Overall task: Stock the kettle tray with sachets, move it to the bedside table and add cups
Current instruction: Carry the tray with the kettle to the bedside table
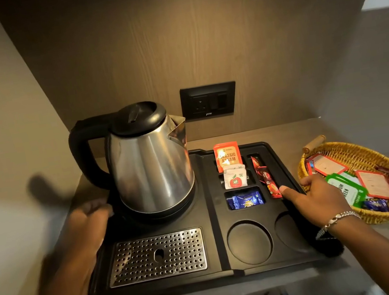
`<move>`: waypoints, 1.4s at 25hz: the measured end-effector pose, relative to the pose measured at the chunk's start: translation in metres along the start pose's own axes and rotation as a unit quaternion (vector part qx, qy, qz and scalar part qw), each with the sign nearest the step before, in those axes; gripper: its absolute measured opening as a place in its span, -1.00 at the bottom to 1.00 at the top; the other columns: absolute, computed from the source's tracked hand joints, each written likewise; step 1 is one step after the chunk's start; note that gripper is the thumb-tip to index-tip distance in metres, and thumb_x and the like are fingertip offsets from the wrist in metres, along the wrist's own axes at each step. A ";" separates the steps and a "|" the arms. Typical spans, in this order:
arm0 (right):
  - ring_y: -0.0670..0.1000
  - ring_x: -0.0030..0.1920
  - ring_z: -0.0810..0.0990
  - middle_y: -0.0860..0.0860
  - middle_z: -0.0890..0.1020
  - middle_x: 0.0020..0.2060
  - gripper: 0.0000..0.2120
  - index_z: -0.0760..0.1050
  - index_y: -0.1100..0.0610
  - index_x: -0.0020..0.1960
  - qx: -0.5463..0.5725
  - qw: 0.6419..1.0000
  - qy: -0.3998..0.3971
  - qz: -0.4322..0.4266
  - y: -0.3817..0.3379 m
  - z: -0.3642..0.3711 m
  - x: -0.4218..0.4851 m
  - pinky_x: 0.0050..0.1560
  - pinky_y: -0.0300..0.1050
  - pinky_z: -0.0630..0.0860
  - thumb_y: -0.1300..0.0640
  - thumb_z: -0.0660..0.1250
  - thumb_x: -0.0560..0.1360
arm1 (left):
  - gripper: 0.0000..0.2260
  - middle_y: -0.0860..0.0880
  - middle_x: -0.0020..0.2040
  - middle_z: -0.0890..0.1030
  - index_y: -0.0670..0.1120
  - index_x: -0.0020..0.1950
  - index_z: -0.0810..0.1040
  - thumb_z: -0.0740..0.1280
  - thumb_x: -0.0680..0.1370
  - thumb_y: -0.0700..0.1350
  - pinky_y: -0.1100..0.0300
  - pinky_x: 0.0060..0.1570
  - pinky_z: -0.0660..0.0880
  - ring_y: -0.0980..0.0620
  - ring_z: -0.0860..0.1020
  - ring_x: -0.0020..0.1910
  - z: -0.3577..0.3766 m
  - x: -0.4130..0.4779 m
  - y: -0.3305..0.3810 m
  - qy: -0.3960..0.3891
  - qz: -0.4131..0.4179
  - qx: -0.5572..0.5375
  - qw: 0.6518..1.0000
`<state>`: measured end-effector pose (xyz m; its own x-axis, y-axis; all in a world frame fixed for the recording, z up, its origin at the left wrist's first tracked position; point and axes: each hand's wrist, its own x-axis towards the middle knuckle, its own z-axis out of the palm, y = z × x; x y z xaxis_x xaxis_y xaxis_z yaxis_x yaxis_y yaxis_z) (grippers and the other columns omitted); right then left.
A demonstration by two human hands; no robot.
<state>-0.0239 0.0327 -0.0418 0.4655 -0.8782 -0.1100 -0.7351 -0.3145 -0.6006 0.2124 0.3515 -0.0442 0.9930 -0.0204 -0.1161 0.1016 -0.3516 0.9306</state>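
I judge kettle tray (222, 258) rigid, top-heavy under kettle (151, 165); my left hand (90, 224) and right hand (318, 200) fingers curl on opposite edges; lift level.

"WING CLASSIC ASSAM" on orange sachet (227, 156), "NB" on white sachet (235, 178)

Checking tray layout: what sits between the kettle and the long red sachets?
Head view: between kettle and red sachets stands a column of three slots: orange tea sachet, white sachet, blue sachet.
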 end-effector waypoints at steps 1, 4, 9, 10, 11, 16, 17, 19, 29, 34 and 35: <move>0.22 0.07 0.56 0.18 0.61 0.04 -0.38 0.41 0.19 0.25 0.012 1.000 -0.006 0.012 0.006 -0.001 -0.002 -0.07 -0.04 0.41 -0.21 0.40 0.39 | -0.85 -0.05 -0.15 0.66 0.11 -0.25 0.60 0.35 0.42 -0.15 0.08 -0.10 0.44 0.00 0.57 -0.16 -0.004 -0.001 -0.001 0.001 -0.005 0.000 1.000; 0.23 0.23 0.49 0.20 0.54 0.24 -0.34 0.43 0.23 0.29 0.066 0.995 -0.055 0.047 0.026 -0.004 -0.014 0.16 0.05 0.41 -0.22 0.38 0.39 | -0.86 0.05 -0.17 0.67 0.21 -0.25 0.64 0.36 0.29 -0.02 -0.06 0.07 0.53 -0.07 0.62 -0.08 -0.014 -0.011 -0.006 -0.025 -0.013 -0.005 1.000; 0.22 0.20 0.51 0.17 0.55 0.23 -0.40 0.46 0.18 0.28 0.110 0.989 -0.092 0.022 0.047 -0.005 -0.040 0.14 0.05 0.43 -0.20 0.38 0.41 | -0.80 0.06 -0.08 0.69 0.18 -0.12 0.65 0.39 0.28 -0.01 0.02 0.05 0.54 0.00 0.64 -0.05 -0.021 -0.038 -0.012 -0.027 0.006 0.008 1.000; 0.21 0.17 0.53 0.17 0.57 0.20 -0.43 0.47 0.17 0.26 0.107 0.990 -0.090 0.003 0.051 -0.007 -0.043 0.11 0.03 0.44 -0.20 0.36 0.42 | -0.80 0.07 -0.06 0.69 0.16 -0.10 0.65 0.40 0.31 -0.04 0.10 -0.02 0.52 0.05 0.63 -0.07 -0.021 -0.048 -0.013 -0.027 0.014 0.011 0.999; 0.22 0.15 0.54 0.18 0.59 0.18 -0.45 0.46 0.17 0.25 0.093 0.992 -0.086 -0.015 0.055 -0.008 -0.044 0.09 0.03 0.45 -0.20 0.34 0.44 | -0.79 0.09 -0.03 0.67 0.13 -0.03 0.64 0.40 0.36 -0.06 0.17 -0.08 0.48 0.11 0.61 -0.08 -0.019 -0.055 -0.015 -0.035 0.024 0.024 0.999; 0.29 0.24 0.48 0.29 0.51 0.25 -0.45 0.37 0.26 0.31 0.029 0.995 -0.080 -0.044 0.071 -0.013 -0.037 0.20 0.10 0.41 -0.17 0.15 0.55 | -0.78 0.02 -0.02 0.63 -0.05 0.14 0.61 0.37 0.49 -0.17 0.20 -0.06 0.42 0.07 0.56 -0.07 -0.027 -0.109 -0.015 0.014 0.086 0.087 0.992; 0.30 0.26 0.46 0.30 0.50 0.26 -0.45 0.37 0.27 0.31 0.022 0.995 -0.086 -0.045 0.073 -0.014 -0.036 0.22 0.09 0.39 -0.15 0.13 0.57 | -0.84 0.01 -0.09 0.65 -0.05 0.05 0.62 0.36 0.49 -0.18 0.20 -0.10 0.43 0.08 0.57 -0.13 -0.034 -0.128 -0.015 0.061 0.104 0.073 0.990; 0.31 0.26 0.45 0.32 0.48 0.27 -0.47 0.36 0.30 0.30 0.018 0.994 -0.094 -0.049 0.073 -0.013 -0.033 0.20 0.06 0.39 -0.12 0.11 0.59 | -0.93 0.04 -0.27 0.62 -0.02 -0.17 0.60 0.34 0.46 -0.15 0.13 -0.17 0.42 0.04 0.55 -0.24 -0.045 -0.164 -0.025 0.178 0.118 0.066 0.975; 0.29 0.26 0.46 0.30 0.48 0.29 -0.49 0.35 0.28 0.34 0.023 0.990 -0.116 -0.078 0.089 -0.028 -0.047 0.24 0.07 0.39 -0.10 0.13 0.59 | -0.70 -0.22 -0.07 0.70 -0.17 0.06 0.60 0.38 0.49 0.04 -0.03 -0.24 0.59 -0.20 0.66 -0.15 -0.073 -0.194 -0.047 -0.095 -0.241 -0.186 0.948; 0.24 0.27 0.47 0.24 0.50 0.29 -0.51 0.34 0.17 0.37 0.028 0.987 -0.130 -0.095 0.108 -0.046 -0.064 0.28 0.11 0.39 -0.13 0.09 0.58 | -0.49 -0.25 -0.03 0.71 -0.20 0.11 0.61 0.43 0.40 0.19 -0.01 -0.13 0.58 -0.24 0.68 -0.07 -0.068 -0.195 -0.058 -0.134 -0.188 -0.101 0.968; 0.24 0.25 0.48 0.23 0.51 0.28 -0.50 0.36 0.18 0.36 0.026 0.987 -0.130 -0.093 0.112 -0.050 -0.070 0.28 0.12 0.40 -0.13 0.08 0.58 | -0.47 -0.25 -0.05 0.72 -0.19 0.12 0.60 0.42 0.39 0.22 0.00 -0.15 0.58 -0.24 0.69 -0.09 -0.067 -0.200 -0.061 -0.130 -0.182 -0.103 0.969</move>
<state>-0.1638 0.0412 -0.0617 0.7061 -0.6825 -0.1890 -0.6018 -0.4376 -0.6681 0.0114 0.4393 -0.0543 0.8432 -0.1749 -0.5083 0.4788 -0.1854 0.8581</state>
